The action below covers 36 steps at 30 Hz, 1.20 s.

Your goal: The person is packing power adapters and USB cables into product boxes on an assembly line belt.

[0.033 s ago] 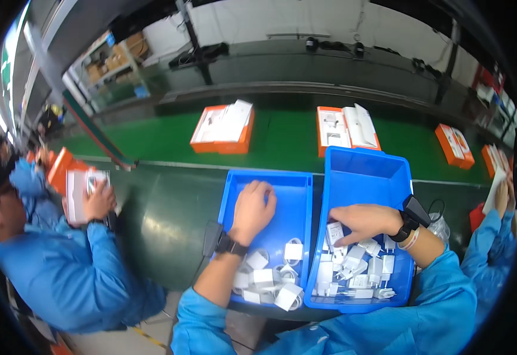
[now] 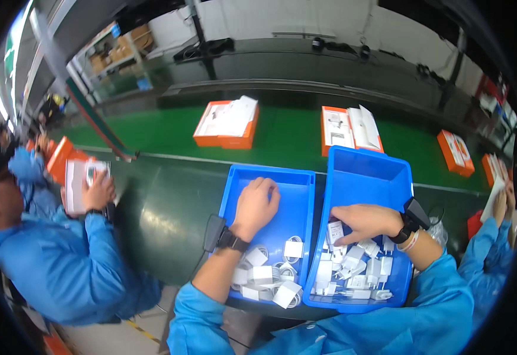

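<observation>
The left hand is near the middle of the frame, above the upper part of the left blue bin. Its fingers are bent and loosely curled, with the back of the hand facing up. I cannot tell if it has hold of something, because the fingertips are hidden.

The right hand is right of the middle, inside the right blue bin. Its thumb and fingers are nearly closed, with 1 white charger pinched between them.

More white chargers lie in a messy pile below that hand, in the lower part of the same bin. In the lower part of the left bin there are coiled white cables with white squares around them. The 2 bins sit side by side on a dark green table.

At the top middle, 2 open orange boxes with white insides rest on a bright green belt. Far right on it, 1 smaller orange box sits tilted. At the left edge, a person in blue holds an open white box.
</observation>
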Each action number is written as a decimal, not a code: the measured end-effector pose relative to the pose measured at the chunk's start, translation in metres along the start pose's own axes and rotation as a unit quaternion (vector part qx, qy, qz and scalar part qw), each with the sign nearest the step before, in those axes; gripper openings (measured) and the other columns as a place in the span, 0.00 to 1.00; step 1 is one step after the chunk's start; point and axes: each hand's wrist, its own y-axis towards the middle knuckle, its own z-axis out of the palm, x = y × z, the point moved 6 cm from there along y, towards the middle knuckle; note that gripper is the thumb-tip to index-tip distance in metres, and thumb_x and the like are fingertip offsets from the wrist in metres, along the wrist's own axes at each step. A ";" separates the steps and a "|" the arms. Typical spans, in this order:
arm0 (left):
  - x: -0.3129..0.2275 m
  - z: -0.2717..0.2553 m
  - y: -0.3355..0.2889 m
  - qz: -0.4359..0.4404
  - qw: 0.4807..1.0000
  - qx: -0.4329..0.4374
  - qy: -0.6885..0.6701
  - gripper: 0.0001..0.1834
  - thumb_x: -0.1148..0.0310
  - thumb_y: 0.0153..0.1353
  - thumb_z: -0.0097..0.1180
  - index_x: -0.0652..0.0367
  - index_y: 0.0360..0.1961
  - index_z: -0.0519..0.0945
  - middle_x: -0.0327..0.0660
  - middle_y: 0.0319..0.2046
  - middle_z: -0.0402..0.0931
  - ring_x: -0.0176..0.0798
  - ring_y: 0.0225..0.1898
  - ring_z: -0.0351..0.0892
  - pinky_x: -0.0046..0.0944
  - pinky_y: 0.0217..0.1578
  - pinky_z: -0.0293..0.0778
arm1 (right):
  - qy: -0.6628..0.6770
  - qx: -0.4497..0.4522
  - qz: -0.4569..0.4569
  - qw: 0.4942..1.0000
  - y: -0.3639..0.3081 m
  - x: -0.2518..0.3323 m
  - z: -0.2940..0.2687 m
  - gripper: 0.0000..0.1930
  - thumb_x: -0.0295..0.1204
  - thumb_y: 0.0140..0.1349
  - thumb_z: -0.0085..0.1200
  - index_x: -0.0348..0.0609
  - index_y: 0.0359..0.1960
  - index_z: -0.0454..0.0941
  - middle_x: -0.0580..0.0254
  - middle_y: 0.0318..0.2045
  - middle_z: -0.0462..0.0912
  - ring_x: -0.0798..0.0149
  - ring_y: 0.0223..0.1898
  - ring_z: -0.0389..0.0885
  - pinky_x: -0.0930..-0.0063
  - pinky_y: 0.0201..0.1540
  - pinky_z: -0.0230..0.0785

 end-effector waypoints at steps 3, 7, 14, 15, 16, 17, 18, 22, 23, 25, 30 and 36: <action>-0.008 -0.001 -0.003 -0.004 1.000 0.014 -0.016 0.07 0.69 0.62 0.53 0.61 0.35 0.79 0.48 0.32 0.81 0.52 0.35 0.81 0.48 0.36 0.76 | -0.006 -0.022 -0.006 1.000 -0.001 0.003 -0.006 0.28 0.46 0.58 0.64 0.34 0.49 0.72 0.44 0.44 0.78 0.42 0.47 0.79 0.57 0.48 0.72; -0.008 0.000 -0.004 -0.028 0.998 0.048 -0.010 0.07 0.68 0.63 0.52 0.61 0.36 0.79 0.48 0.30 0.81 0.54 0.33 0.82 0.49 0.35 0.76 | -0.020 -0.036 0.002 0.999 0.000 0.006 -0.008 0.27 0.46 0.58 0.63 0.34 0.47 0.74 0.48 0.40 0.76 0.45 0.45 0.78 0.59 0.49 0.72; -0.005 -0.003 0.000 -0.028 0.997 0.063 -0.019 0.07 0.69 0.62 0.52 0.61 0.35 0.79 0.49 0.31 0.82 0.55 0.33 0.82 0.50 0.36 0.77 | -0.125 -0.078 -0.069 0.987 0.000 0.011 -0.014 0.26 0.47 0.56 0.63 0.36 0.45 0.78 0.52 0.43 0.78 0.49 0.46 0.78 0.59 0.47 0.73; -0.005 -0.003 0.001 -0.020 0.998 0.064 -0.006 0.07 0.69 0.62 0.52 0.61 0.35 0.79 0.49 0.31 0.82 0.55 0.33 0.82 0.50 0.36 0.77 | -0.125 -0.063 -0.060 0.988 -0.001 0.013 -0.015 0.26 0.46 0.55 0.63 0.35 0.46 0.77 0.52 0.43 0.78 0.49 0.47 0.78 0.59 0.48 0.73; -0.005 -0.003 0.001 -0.012 0.998 0.065 0.007 0.07 0.69 0.62 0.52 0.61 0.35 0.79 0.50 0.31 0.82 0.55 0.33 0.82 0.50 0.36 0.77 | -0.124 -0.048 -0.051 0.990 0.000 0.015 -0.016 0.26 0.44 0.55 0.62 0.35 0.48 0.77 0.51 0.44 0.78 0.49 0.49 0.78 0.59 0.49 0.73; -0.005 -0.002 0.000 -0.006 0.998 0.065 0.020 0.07 0.69 0.62 0.52 0.61 0.34 0.79 0.50 0.31 0.82 0.56 0.33 0.82 0.50 0.36 0.77 | -0.123 -0.032 -0.043 0.991 0.000 0.016 -0.016 0.26 0.43 0.55 0.62 0.35 0.49 0.76 0.51 0.45 0.78 0.49 0.50 0.77 0.59 0.51 0.72; -0.004 -0.001 0.000 -0.005 0.998 0.066 0.021 0.07 0.69 0.62 0.52 0.61 0.34 0.79 0.50 0.31 0.82 0.56 0.33 0.82 0.51 0.36 0.77 | -0.135 -0.029 -0.043 0.989 0.002 0.017 -0.015 0.26 0.43 0.54 0.62 0.35 0.47 0.77 0.51 0.43 0.78 0.49 0.48 0.78 0.59 0.49 0.73; -0.002 0.001 -0.002 -0.012 0.996 0.081 0.022 0.08 0.68 0.62 0.52 0.61 0.34 0.79 0.51 0.31 0.82 0.56 0.34 0.82 0.51 0.37 0.77 | -0.173 -0.021 -0.043 0.984 0.005 0.020 -0.016 0.26 0.44 0.51 0.63 0.35 0.45 0.78 0.51 0.40 0.78 0.48 0.44 0.79 0.60 0.46 0.74; -0.005 0.002 -0.001 -0.011 0.996 0.089 0.021 0.08 0.68 0.62 0.52 0.62 0.35 0.79 0.51 0.32 0.82 0.56 0.35 0.82 0.51 0.38 0.77 | -0.181 -0.022 -0.039 0.983 0.002 0.019 -0.019 0.27 0.44 0.51 0.63 0.35 0.45 0.78 0.51 0.40 0.79 0.48 0.44 0.79 0.60 0.46 0.74; -0.009 0.004 -0.001 -0.003 0.995 0.092 0.025 0.09 0.68 0.63 0.51 0.62 0.35 0.79 0.51 0.33 0.82 0.56 0.36 0.82 0.52 0.39 0.77 | -0.172 -0.038 -0.041 0.983 -0.010 0.025 -0.038 0.28 0.44 0.52 0.62 0.34 0.48 0.77 0.49 0.41 0.79 0.48 0.44 0.80 0.60 0.46 0.74; -0.005 0.009 -0.002 -0.006 0.992 0.116 0.038 0.09 0.67 0.64 0.51 0.62 0.37 0.79 0.52 0.35 0.82 0.57 0.39 0.81 0.53 0.42 0.76 | -0.210 -0.117 -0.121 0.963 -0.018 0.063 -0.142 0.26 0.41 0.49 0.65 0.35 0.46 0.77 0.50 0.38 0.80 0.48 0.40 0.82 0.61 0.45 0.77; -0.007 0.016 -0.004 0.008 0.986 0.154 0.056 0.10 0.66 0.64 0.51 0.62 0.36 0.79 0.53 0.33 0.82 0.58 0.38 0.81 0.54 0.41 0.77 | -0.339 -0.122 -0.106 0.927 0.047 0.108 -0.282 0.19 0.39 0.51 0.66 0.34 0.35 0.82 0.54 0.25 0.83 0.58 0.26 0.81 0.66 0.30 0.73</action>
